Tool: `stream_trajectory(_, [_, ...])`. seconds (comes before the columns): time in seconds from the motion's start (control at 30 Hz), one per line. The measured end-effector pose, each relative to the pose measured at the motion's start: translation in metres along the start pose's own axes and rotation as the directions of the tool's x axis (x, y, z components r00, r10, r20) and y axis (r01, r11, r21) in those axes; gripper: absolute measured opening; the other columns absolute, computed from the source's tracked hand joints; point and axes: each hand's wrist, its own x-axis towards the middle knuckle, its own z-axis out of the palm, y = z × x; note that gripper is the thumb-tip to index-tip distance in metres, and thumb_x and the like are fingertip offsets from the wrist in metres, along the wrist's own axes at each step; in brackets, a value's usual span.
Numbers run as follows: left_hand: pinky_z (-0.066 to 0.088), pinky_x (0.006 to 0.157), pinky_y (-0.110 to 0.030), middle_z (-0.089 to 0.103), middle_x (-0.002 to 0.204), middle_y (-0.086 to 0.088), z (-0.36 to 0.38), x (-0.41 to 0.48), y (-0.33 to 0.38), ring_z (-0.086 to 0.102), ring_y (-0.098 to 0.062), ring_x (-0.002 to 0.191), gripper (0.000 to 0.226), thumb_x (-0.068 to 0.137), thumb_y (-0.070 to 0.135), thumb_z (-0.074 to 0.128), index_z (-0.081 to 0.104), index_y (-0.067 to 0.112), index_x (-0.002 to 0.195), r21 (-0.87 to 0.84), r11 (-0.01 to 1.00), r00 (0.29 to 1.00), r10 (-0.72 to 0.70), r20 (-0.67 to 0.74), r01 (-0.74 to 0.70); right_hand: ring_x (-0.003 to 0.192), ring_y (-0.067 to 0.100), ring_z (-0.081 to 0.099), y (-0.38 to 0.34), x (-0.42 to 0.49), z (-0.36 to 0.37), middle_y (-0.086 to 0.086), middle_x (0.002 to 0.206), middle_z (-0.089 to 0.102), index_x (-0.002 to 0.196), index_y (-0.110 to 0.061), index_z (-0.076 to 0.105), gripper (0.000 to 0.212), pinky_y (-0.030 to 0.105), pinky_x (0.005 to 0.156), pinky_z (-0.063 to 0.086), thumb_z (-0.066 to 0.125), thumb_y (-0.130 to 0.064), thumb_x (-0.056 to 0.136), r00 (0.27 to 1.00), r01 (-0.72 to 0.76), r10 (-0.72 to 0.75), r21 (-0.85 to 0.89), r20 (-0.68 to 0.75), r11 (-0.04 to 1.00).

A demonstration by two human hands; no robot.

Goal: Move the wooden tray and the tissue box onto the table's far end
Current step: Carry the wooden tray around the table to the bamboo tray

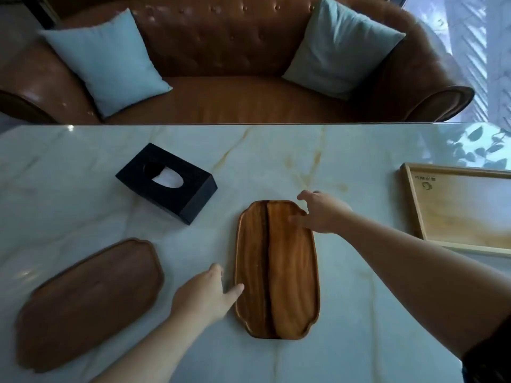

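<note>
On wooden tray (279,272), both hands spread

Pale wooden frame (459,208) cut off right

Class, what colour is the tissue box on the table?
Black tissue box, seen best in the head view.

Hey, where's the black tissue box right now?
In the head view, the black tissue box sits left of centre on the marble table, beyond the left hand and up-left of the wooden tray.
</note>
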Motion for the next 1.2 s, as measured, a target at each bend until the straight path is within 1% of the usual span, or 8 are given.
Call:
stream_trajectory(0.17, [0.057,0.076,-0.039,0.072,0.088,-0.010,0.018,0.009,0.002,0.072,-0.029,0.085,0.031,0.084,0.049,0.062,0.051,0.022,0.075,-0.224,0.968,0.980,-0.072,0.184,0.113,0.106,0.028,0.060,-0.001,0.014,0.008,0.007,0.119,0.063,0.135,-0.018,0.045,0.059,0.037,0.077,0.051,0.057,-0.052,0.088,0.997,-0.058,0.057,0.014,0.046,0.998])
stream_trajectory(0.3, [0.062,0.062,-0.042,0.066,0.064,-0.013,0.035,0.015,0.002,0.075,-0.035,0.070,0.024,0.090,0.022,0.062,0.047,0.015,0.072,-0.468,0.853,0.956,-0.112,0.272,0.233,0.099,0.030,0.061,0.000,0.019,0.012,0.010,0.115,0.064,0.127,-0.016,0.053,0.038,0.035,0.073,0.050,0.054,-0.035,0.094,0.997,-0.073,0.072,0.087,0.010,0.994])
stream_trajectory(0.5, [0.063,0.063,-0.051,0.062,0.074,-0.016,0.028,0.026,-0.012,0.073,-0.039,0.066,0.017,0.092,0.011,0.058,0.051,0.014,0.077,-0.624,0.747,0.972,-0.133,0.195,0.228,0.079,0.027,0.068,0.021,0.009,0.015,0.008,0.093,0.069,0.112,-0.009,0.061,0.027,0.034,0.068,0.054,0.056,-0.028,0.093,0.986,-0.156,0.167,0.254,-0.019,0.954])
stream_trajectory(0.6, [0.063,0.060,-0.046,0.060,0.081,-0.011,0.009,0.037,-0.015,0.069,-0.031,0.066,0.008,0.091,0.013,0.062,0.057,0.012,0.084,-0.603,0.786,0.990,-0.119,0.073,0.139,0.061,0.024,0.072,0.041,-0.009,0.021,0.010,0.074,0.073,0.099,-0.009,0.061,0.018,0.040,0.066,0.061,0.059,-0.026,0.091,0.973,-0.210,0.231,0.392,-0.006,0.896])
stream_trajectory(0.73, [0.063,0.067,-0.047,0.062,0.076,-0.003,-0.015,0.061,-0.014,0.067,-0.030,0.076,0.010,0.086,0.020,0.069,0.064,0.013,0.080,-0.500,0.866,0.997,-0.057,-0.047,0.026,0.061,0.030,0.073,0.059,-0.045,0.030,0.016,0.065,0.074,0.085,-0.004,0.062,0.013,0.045,0.068,0.063,0.064,-0.015,0.090,0.943,-0.298,0.327,0.603,0.065,0.740])
stream_trajectory(0.93, [0.054,0.070,-0.034,0.069,0.084,0.000,-0.025,0.087,-0.001,0.065,-0.019,0.080,0.013,0.084,0.031,0.070,0.070,0.019,0.081,-0.350,0.934,0.996,0.045,-0.083,-0.071,0.062,0.030,0.074,0.069,-0.089,0.051,0.016,0.061,0.074,0.076,0.005,0.066,0.018,0.042,0.065,0.063,0.064,-0.008,0.087,0.907,-0.396,0.388,0.646,0.164,0.652])
stream_trajectory(1.07, [0.050,0.070,-0.032,0.068,0.085,0.001,-0.022,0.091,0.009,0.063,-0.019,0.082,0.012,0.086,0.029,0.068,0.071,0.017,0.086,-0.334,0.938,0.992,0.062,-0.109,-0.095,0.058,0.026,0.073,0.074,-0.098,0.058,0.014,0.061,0.074,0.072,0.005,0.067,0.023,0.040,0.060,0.063,0.066,-0.012,0.087,0.902,-0.415,0.399,0.589,0.166,0.693])
stream_trajectory(1.2, [0.047,0.074,-0.030,0.067,0.090,-0.001,-0.013,0.083,0.003,0.061,-0.019,0.084,0.012,0.087,0.023,0.067,0.067,0.014,0.095,-0.369,0.926,0.986,0.016,-0.167,-0.078,0.051,0.017,0.071,0.080,-0.090,0.053,0.003,0.058,0.074,0.074,-0.010,0.065,0.027,0.041,0.061,0.062,0.067,-0.035,0.085,0.919,-0.389,0.382,0.393,0.100,0.833])
